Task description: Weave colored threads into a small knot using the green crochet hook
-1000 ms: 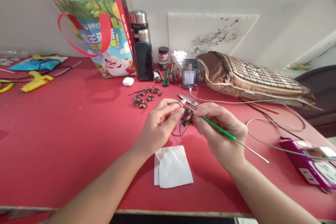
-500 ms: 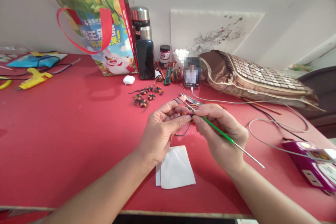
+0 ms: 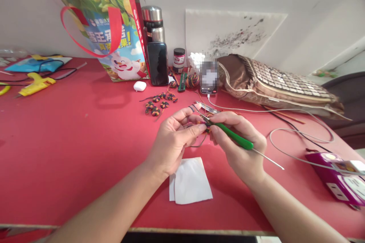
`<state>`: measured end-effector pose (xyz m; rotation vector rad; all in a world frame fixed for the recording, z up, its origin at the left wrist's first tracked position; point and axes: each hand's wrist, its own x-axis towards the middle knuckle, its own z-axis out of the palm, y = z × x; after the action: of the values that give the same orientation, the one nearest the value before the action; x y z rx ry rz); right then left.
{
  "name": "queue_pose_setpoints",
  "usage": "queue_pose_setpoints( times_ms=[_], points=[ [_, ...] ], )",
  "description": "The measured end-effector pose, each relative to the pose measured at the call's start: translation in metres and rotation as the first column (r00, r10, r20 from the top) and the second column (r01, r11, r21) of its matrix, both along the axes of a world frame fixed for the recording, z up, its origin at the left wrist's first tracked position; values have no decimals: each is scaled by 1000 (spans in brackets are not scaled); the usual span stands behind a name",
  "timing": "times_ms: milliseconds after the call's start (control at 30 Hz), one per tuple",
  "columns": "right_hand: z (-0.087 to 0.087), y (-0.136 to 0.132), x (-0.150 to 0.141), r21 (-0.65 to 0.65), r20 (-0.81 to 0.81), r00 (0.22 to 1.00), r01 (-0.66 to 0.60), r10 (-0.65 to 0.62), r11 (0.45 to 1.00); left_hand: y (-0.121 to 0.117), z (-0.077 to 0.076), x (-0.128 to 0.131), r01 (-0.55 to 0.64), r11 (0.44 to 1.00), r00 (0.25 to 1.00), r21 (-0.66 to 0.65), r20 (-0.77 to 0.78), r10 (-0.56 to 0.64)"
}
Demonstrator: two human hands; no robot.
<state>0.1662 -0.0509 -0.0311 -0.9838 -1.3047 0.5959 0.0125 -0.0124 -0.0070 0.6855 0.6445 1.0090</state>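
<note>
My right hand (image 3: 242,144) grips a crochet hook (image 3: 235,136) by its green handle, the bare metal end sticking out toward the lower right. Between thumb and fingers, my left hand (image 3: 176,136) pinches a small piece of multicoloured crochet (image 3: 207,127), mostly covered by the fingers. Dark yarn runs over the raised left index finger. The hook's tip meets the crochet piece where both hands come together. Behind them lies a pair of scissors (image 3: 209,108), partly hidden. Several small round crochet pieces (image 3: 155,111) rest on the red table to the left.
Folded white paper (image 3: 194,182) lies before my hands. Behind stand a propped black phone (image 3: 157,63), a lit phone (image 3: 209,79) on a cable, a yarn ball (image 3: 192,81) and a shopping bag (image 3: 114,38). A sequined bag (image 3: 285,83) and purple power strip (image 3: 333,178) are right, a glue gun (image 3: 37,84) left.
My left thumb has moved right onto the crochet piece, which is now mostly covered, and the index finger has lifted with yarn over it. The hook has turned in my right hand, its handle looking broader.
</note>
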Motion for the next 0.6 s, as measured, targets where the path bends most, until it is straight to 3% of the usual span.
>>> queue_pose_setpoints(
  times_ms=[233, 500, 600],
  points=[
    [-5, 1, -5, -54, -132, 991, 28, -35, 998, -1, 2, 0, 57, 992, 992, -115, 116, -43],
    [-8, 1, -7, 26, -68, 997, 43, -42, 999, -1, 0, 3, -1, 965, 987, -261, 156, 43],
    [-9, 1, -6, 18, -30, 999, 16, -15, 1000, -1, 0, 2, -47, 965, 987, -258, 137, 85]
  ],
)
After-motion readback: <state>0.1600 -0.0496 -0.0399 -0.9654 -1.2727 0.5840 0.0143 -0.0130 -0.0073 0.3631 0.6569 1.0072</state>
